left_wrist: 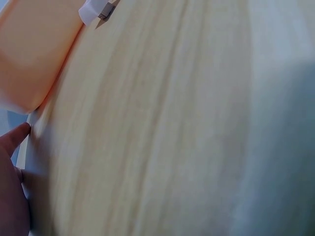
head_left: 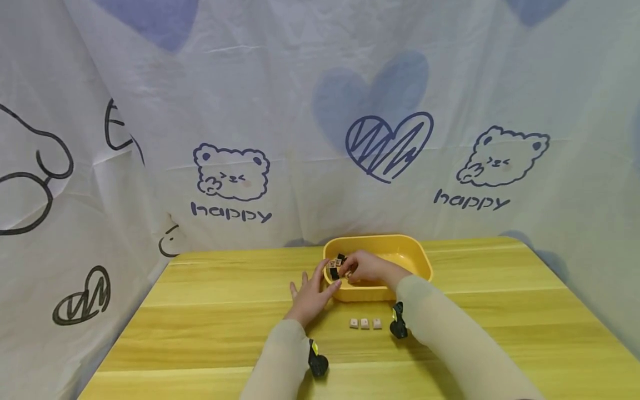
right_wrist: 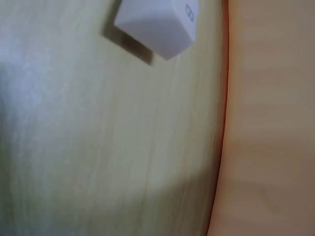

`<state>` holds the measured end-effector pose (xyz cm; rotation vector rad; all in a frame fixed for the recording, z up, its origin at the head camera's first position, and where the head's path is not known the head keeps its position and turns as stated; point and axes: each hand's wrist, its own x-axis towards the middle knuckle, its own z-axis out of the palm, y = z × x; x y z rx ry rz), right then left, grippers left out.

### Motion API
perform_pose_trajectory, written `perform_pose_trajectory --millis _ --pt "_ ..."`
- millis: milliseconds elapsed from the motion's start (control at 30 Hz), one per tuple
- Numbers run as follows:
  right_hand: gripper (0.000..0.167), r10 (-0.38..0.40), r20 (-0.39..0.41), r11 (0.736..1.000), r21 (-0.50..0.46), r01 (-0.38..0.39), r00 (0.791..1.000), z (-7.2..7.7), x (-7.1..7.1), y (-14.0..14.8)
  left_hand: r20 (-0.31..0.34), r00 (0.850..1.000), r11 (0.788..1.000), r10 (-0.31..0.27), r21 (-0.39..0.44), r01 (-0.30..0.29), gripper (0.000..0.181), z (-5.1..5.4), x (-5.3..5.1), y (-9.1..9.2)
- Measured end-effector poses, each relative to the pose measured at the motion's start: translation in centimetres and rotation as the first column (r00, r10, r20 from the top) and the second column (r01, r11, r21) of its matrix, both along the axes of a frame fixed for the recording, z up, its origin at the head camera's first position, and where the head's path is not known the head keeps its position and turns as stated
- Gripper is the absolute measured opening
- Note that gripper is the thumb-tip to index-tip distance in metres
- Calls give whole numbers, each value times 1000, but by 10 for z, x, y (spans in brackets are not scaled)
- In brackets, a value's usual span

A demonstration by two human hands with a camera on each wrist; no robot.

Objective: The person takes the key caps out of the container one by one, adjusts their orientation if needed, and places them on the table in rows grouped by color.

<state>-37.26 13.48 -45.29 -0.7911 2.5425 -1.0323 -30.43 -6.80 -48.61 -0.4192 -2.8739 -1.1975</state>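
Note:
A yellow plastic bin (head_left: 380, 293) stands at the back of the table, with small keycaps (head_left: 334, 273), some black and some pale, gathered at its left end. My left hand (head_left: 311, 298) is at the bin's left near corner, fingers spread, the thumb and a finger close to the rim. Over the near rim reaches my right hand (head_left: 369, 266), its fingers bent down among the keycaps; whether they pinch one is hidden. On the table before the bin, 3 pale keycaps (head_left: 365, 323) sit in a row. One keycap (right_wrist: 160, 24) shows large in the right wrist view, beside the bin's wall.
The wood-grain table (head_left: 215, 316) extends to both sides of the bin. A white printed cloth (head_left: 300, 111) hangs behind it and along the sides. Dark wrist devices (head_left: 317, 364) are worn over both pale sleeves.

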Motion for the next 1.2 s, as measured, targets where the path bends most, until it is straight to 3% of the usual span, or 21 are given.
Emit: perform_pose_trajectory --millis 400,733,967,1200 --pt "18 -28 -16 999 19 28 999 5 1 0 0 1000 1000 8 3 -8 67 1 2 1" --pt "19 -71 -67 988 -141 61 995 24 10 9 6 1000 1000 7 4 -7 66 1 2 1" --pt "20 -76 -67 978 -202 61 995 34 23 17 -12 1000 1000 26 -11 -26 67 2 4 5" --pt "16 -46 -69 973 -230 29 997 46 49 21 -37 999 1000 29 -11 -29 67 7 6 5"
